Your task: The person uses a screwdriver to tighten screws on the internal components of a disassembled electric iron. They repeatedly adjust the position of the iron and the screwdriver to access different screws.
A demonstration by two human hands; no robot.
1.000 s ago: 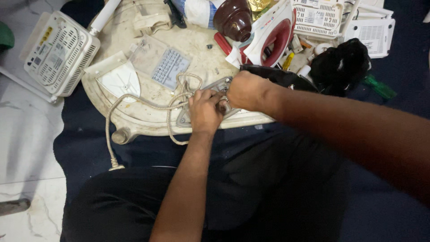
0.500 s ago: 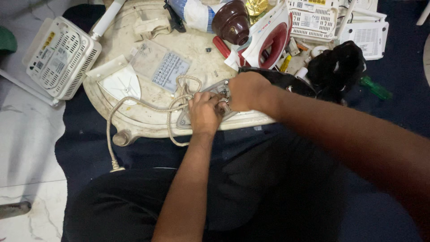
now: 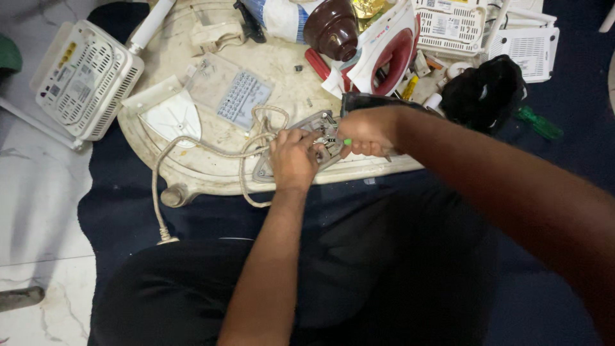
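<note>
At the near edge of the round surface [image 3: 192, 176], grey iron base [image 3: 288, 150] gripped by left hand [image 3: 293, 160], green-handled tool [image 3: 346, 142] clamped in right hand [image 3: 366, 131] fingers, clutter crowded behind.

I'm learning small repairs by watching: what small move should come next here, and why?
Probably press the left hand firmer on the iron base. The right hand has a green-handled tool at its wiring, and the base sits near the table edge.

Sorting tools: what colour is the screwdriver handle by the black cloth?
Green screwdriver, clearest in the head view.
</note>
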